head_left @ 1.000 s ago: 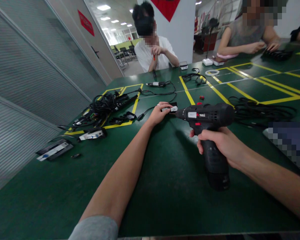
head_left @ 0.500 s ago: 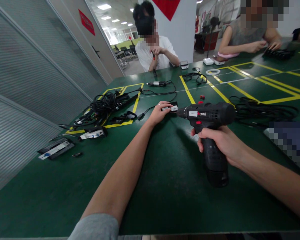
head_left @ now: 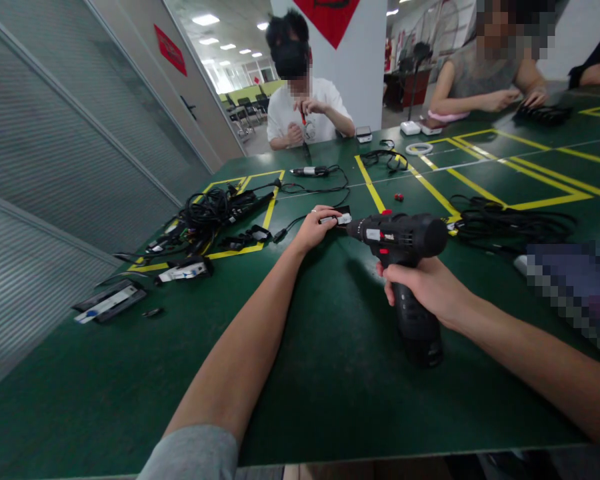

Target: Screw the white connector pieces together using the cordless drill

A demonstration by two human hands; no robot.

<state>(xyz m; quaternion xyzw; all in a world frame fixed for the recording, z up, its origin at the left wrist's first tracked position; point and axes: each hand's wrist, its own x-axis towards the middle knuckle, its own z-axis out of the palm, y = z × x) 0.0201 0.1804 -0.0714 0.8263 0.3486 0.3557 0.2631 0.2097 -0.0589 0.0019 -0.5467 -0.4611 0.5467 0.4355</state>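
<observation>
My right hand (head_left: 420, 283) is wrapped round the grip of a black cordless drill (head_left: 400, 235) with red buttons. The drill points left, its chuck close to my left hand (head_left: 316, 228). Under the fingers of that left hand is a small black box-like device (head_left: 344, 217) with a white label, pressed on the green table (head_left: 330, 373). A black cable (head_left: 283, 233) with a plug end lies just left of it. The tip of the drill bit and its contact with the device are too small to make out.
A heap of black cables (head_left: 210, 210) lies at left, near two black units with white strips (head_left: 111, 303). More coiled cable (head_left: 510, 220) lies at right, beside a blurred flat object (head_left: 575, 287). Yellow tape marks the table. Two people sit opposite.
The drill and my right hand appear slightly further left and tilted a little, while my view has shifted slightly. My left hand stays on the device. The person opposite has lowered one hand.
</observation>
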